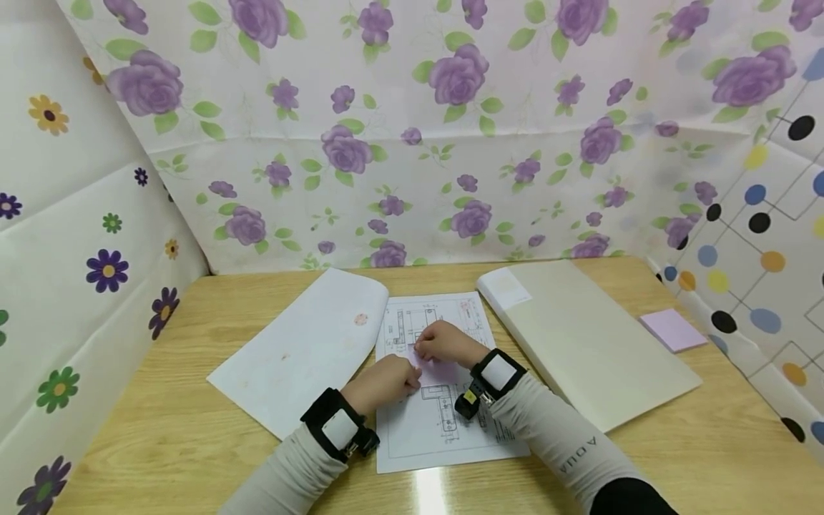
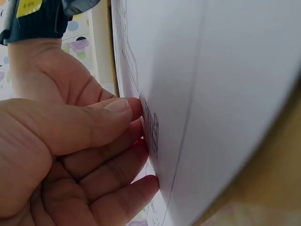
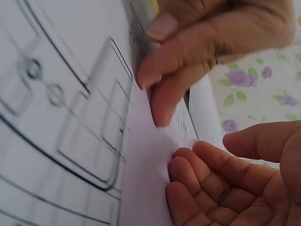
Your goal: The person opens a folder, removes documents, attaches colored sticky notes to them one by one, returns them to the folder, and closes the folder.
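1. Nearest on the counter (image 1: 148,422), the left hand (image 1: 385,384) is unclenched, its relaxed fingertips touching the paper beside a pink note (image 1: 435,373); no grip shows.
2. The note lies on the printed drawing (image 1: 444,422), between both hands.
3. Just beyond, the right hand (image 1: 452,344) has loosely bent fingers against the note, its thumb apart, grasping nothing.
4. The step in hand looks like placing or smoothing the note; the next move probably calls for flat, even pressure.
5. Flanking the drawing are a white sheet (image 1: 305,350) and a cream folder (image 1: 592,347); a pink pad (image 1: 672,330) lies beyond the folder's right edge.
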The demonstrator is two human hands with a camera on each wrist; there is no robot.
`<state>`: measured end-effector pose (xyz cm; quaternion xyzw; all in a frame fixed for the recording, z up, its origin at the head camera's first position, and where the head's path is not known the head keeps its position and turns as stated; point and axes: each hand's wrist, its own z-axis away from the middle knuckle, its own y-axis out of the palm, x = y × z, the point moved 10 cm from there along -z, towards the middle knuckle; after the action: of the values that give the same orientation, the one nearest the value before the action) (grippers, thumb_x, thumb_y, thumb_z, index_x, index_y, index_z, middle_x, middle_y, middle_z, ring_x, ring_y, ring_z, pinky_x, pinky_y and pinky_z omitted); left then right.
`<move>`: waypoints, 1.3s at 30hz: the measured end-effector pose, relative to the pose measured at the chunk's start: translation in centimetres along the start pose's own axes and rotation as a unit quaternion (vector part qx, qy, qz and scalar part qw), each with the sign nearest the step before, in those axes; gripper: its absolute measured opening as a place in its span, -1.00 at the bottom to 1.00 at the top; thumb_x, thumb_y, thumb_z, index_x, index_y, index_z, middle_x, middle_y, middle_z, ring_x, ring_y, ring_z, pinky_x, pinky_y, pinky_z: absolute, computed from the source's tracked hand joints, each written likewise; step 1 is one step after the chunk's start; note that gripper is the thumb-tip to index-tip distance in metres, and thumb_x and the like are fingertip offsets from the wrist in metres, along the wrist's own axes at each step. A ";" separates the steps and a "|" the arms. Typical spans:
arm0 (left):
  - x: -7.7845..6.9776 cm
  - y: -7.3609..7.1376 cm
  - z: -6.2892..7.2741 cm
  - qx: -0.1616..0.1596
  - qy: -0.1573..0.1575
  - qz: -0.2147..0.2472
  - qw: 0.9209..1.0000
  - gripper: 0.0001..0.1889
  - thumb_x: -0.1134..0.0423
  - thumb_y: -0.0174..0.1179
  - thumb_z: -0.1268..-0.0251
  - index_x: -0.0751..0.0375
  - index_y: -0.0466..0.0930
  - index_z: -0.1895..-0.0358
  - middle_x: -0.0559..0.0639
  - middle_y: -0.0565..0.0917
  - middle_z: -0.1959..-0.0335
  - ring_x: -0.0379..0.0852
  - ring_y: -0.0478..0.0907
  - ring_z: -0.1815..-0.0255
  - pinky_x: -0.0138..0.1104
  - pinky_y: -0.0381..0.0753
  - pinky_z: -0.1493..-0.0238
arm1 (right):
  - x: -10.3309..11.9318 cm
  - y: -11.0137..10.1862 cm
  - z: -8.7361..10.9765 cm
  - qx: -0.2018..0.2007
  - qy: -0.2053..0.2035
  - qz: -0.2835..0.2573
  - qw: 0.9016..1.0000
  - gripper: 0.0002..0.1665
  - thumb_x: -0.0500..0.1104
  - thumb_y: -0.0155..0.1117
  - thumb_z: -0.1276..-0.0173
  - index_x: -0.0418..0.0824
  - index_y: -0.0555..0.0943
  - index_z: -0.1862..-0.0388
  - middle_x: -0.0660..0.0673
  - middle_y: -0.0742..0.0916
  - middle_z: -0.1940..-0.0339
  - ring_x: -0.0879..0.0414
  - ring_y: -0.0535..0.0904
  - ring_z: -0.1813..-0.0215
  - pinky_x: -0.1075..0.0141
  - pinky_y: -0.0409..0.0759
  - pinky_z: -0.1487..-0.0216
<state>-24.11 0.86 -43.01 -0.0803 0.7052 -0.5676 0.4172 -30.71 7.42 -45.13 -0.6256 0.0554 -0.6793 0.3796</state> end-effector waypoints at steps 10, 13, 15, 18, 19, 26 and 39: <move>-0.3 -0.2 0.1 -0.004 0.004 0.003 1.000 -0.73 0.49 0.16 -0.60 0.47 0.86 0.24 0.20 0.83 0.30 -0.30 0.47 0.48 -0.51 0.41 0.40 | -1.2 -0.5 -1.9 -0.015 0.037 0.037 0.999 -0.73 -0.35 0.24 -0.52 -0.44 0.77 0.36 -0.03 0.71 0.56 0.20 0.57 0.46 0.42 0.58 0.36; -0.2 -0.1 0.0 -0.001 0.003 0.006 1.000 -0.75 0.50 0.19 -0.57 0.47 0.86 0.24 0.21 0.83 0.29 -0.31 0.43 0.50 -0.51 0.38 0.42 | -1.5 -0.6 -2.3 -0.019 0.044 0.052 0.998 -0.68 -0.35 0.25 -0.52 -0.40 0.74 0.47 -0.01 0.68 0.60 0.21 0.55 0.49 0.43 0.55 0.39; -0.2 -0.1 -0.1 0.002 0.004 0.003 1.000 -0.76 0.50 0.21 -0.56 0.46 0.86 0.25 0.19 0.83 0.33 -0.33 0.38 0.53 -0.52 0.35 0.45 | -1.7 -0.7 -2.4 -0.016 0.049 0.066 0.996 -0.64 -0.35 0.25 -0.53 -0.36 0.70 0.54 0.01 0.64 0.64 0.22 0.51 0.53 0.45 0.50 0.43; -0.1 -0.1 -0.2 0.003 0.001 0.004 1.000 -0.75 0.50 0.22 -0.55 0.44 0.87 0.30 0.12 0.79 0.42 -0.35 0.31 0.58 -0.53 0.29 0.50 | -1.6 -0.8 -2.5 -0.006 0.050 0.094 0.994 -0.62 -0.36 0.24 -0.51 -0.33 0.68 0.58 0.03 0.59 0.67 0.23 0.46 0.57 0.47 0.43 0.47; 0.0 -0.2 -0.2 0.002 0.001 0.003 1.000 -0.73 0.50 0.21 -0.55 0.43 0.87 0.33 0.09 0.77 0.46 -0.36 0.29 0.59 -0.54 0.26 0.51 | -1.5 -0.9 -2.5 -0.002 0.050 0.107 0.993 -0.62 -0.37 0.24 -0.50 -0.32 0.68 0.59 0.04 0.57 0.69 0.24 0.44 0.59 0.47 0.40 0.48; -0.2 -0.5 -0.3 -0.001 0.009 0.006 1.000 -0.61 0.49 0.16 -0.59 0.35 0.80 0.51 -0.04 0.59 0.60 -0.36 0.20 0.64 -0.54 0.16 0.53 | -1.8 -1.6 -2.4 0.028 0.072 0.151 0.985 -0.59 -0.42 0.23 -0.40 -0.22 0.58 0.69 0.04 0.54 0.72 0.24 0.40 0.62 0.46 0.37 0.54; 0.5 -0.4 -0.3 0.005 -0.018 0.022 1.000 -0.74 0.46 0.21 -0.58 0.43 0.87 0.27 0.09 0.78 0.39 -0.33 0.29 0.61 -0.51 0.25 0.52 | -3.5 -2.9 -2.4 0.024 0.114 0.128 0.985 -0.59 -0.44 0.25 -0.34 -0.19 0.53 0.71 0.00 0.56 0.71 0.20 0.43 0.62 0.43 0.40 0.58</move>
<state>-24.76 0.70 -42.93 -0.0726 0.6963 -0.5602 0.4429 -34.41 10.58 -46.90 -0.5229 0.1613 -0.6929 0.4695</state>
